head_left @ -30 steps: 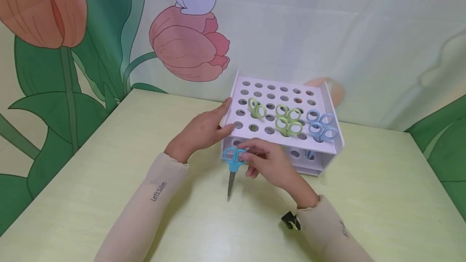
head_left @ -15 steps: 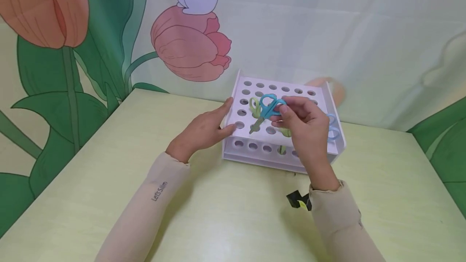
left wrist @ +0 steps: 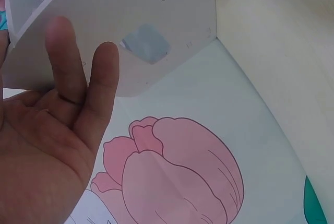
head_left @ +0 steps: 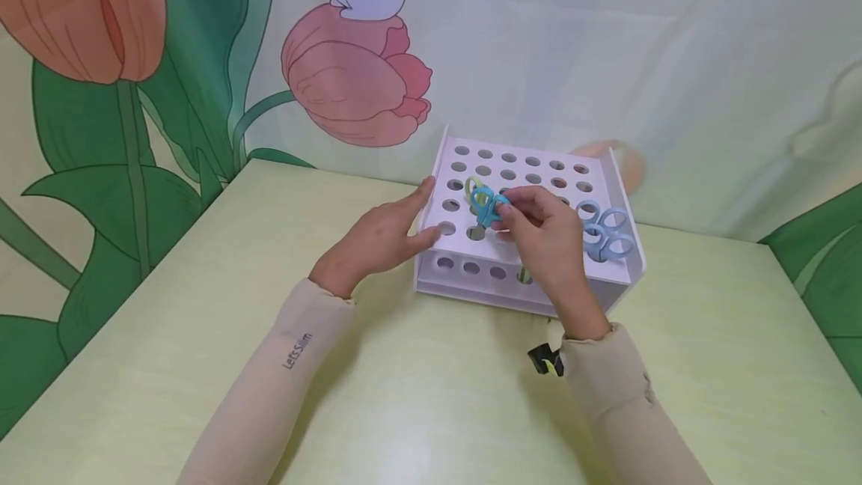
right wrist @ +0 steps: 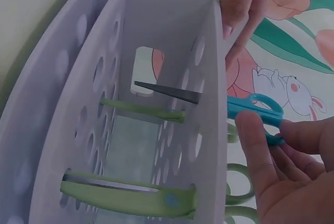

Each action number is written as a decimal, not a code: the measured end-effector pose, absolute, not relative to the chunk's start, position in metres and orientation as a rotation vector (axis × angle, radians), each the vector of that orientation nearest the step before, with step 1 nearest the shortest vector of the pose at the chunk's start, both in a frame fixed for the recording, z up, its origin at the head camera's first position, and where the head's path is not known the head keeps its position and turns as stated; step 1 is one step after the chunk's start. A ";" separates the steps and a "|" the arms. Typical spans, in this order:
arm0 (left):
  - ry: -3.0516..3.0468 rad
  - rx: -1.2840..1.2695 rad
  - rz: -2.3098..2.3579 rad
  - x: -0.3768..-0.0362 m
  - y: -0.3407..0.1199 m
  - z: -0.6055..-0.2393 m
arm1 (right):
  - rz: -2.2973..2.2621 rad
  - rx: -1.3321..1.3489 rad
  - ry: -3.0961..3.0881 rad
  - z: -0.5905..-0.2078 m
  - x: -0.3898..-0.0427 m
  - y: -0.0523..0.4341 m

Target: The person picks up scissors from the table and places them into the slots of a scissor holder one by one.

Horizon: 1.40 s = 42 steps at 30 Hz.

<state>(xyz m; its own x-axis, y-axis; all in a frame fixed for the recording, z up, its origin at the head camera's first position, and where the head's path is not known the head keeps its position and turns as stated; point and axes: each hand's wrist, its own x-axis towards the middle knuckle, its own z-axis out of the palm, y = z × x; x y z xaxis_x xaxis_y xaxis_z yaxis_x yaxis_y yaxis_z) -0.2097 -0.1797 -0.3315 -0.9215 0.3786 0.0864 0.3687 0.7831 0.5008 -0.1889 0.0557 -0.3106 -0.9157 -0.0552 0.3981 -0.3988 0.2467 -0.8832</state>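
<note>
Since half a second ago the blue scissors (head_left: pixel 486 206) have come down from above the white rack (head_left: pixel 572 171) and now stand with the blade pushed into a hole in the rack's top plate, near the rack's front-left corner; a second ago they were off the rack, in front of it over the surface (head_left: pixel 168 335). The right hand (head_left: pixel 542 234) has dropped with them and sits lower over the rack's front half. Its fingers (right wrist: pixel 250 135) are clamped on the scissors' blue handle loops, thumb and forefinger pinching, wrist angled up from the rack's front edge. In the right wrist view the dark blade passes through the top plate and ends inside the rack, above the green scissors (right wrist: pixel 130 198) already seated there, without touching them as far as can be seen. The left hand (head_left: pixel 377 242) lies against the rack's left side wall, fingers (left wrist: pixel 78 78) straight and together, flat on the wall, forearm resting on the surface to the rack's left. Just behind the blue scissors a green handle loop (head_left: pixel 474 187) stands in a neighbouring hole, close enough that the loops nearly meet. Pale blue scissors (head_left: pixel 606 234) occupy holes at the rack's front-right corner, well apart from the right hand. Open holes remain along the rack's rear rows. The rack stands near the surface's far edge, close to the painted wall (head_left: pixel 350 88); bare surface extends in front of the rack and to both sides.
</note>
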 end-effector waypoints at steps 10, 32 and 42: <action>2.948 0.647 0.840 -0.209 -0.182 -0.333 | 1.669 0.319 -2.487 -0.316 -0.191 0.049; 2.974 0.703 0.792 -0.210 -0.174 -0.337 | 1.197 0.425 -2.479 -0.327 -0.154 0.069; 3.189 0.660 0.573 -0.196 -0.183 -0.340 | 0.899 0.694 -2.322 -0.351 -0.127 0.079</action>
